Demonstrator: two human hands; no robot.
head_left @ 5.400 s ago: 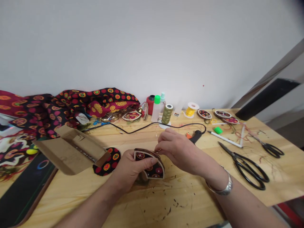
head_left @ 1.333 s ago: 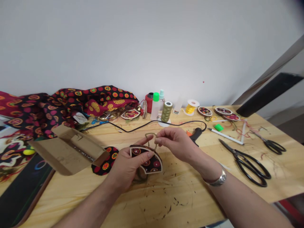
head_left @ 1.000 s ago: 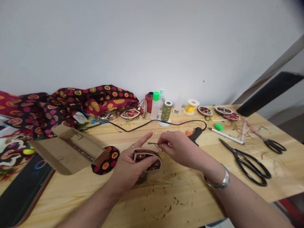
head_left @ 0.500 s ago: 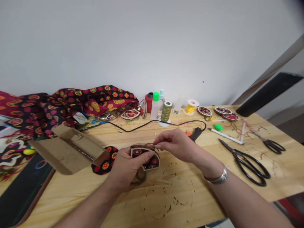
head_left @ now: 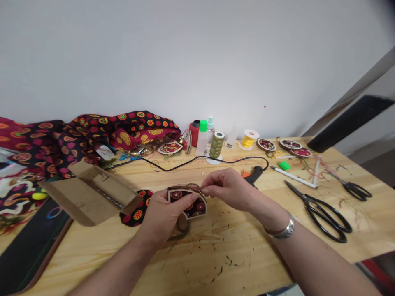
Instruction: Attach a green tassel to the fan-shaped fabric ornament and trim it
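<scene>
My left hand (head_left: pixel 163 211) grips a fan-shaped piece (head_left: pixel 193 205) covered in black cloth with red and yellow dots, thumb pressed on its top edge. My right hand (head_left: pixel 226 187) pinches a thin olive cord (head_left: pixel 194 188) that lies along the piece's curved top edge, fingers closed on it. Both hands hover just above the wooden table (head_left: pixel 234 255), near its middle. A round patch of the same cloth (head_left: pixel 135 205) lies to the left of my left hand.
An open cardboard box (head_left: pixel 89 193) sits at the left, patterned fabric (head_left: pixel 92 137) heaped behind it. A black glue gun (head_left: pixel 254 174) with its cable lies behind my right hand. Thread spools and bottles (head_left: pixel 210 142) stand by the wall. Large black scissors (head_left: pixel 321 213) lie at the right.
My right hand lifted the cord into a loop, then brought it down against the piece's top edge. My left forefinger, stretched out a second ago, has curled back onto the piece.
</scene>
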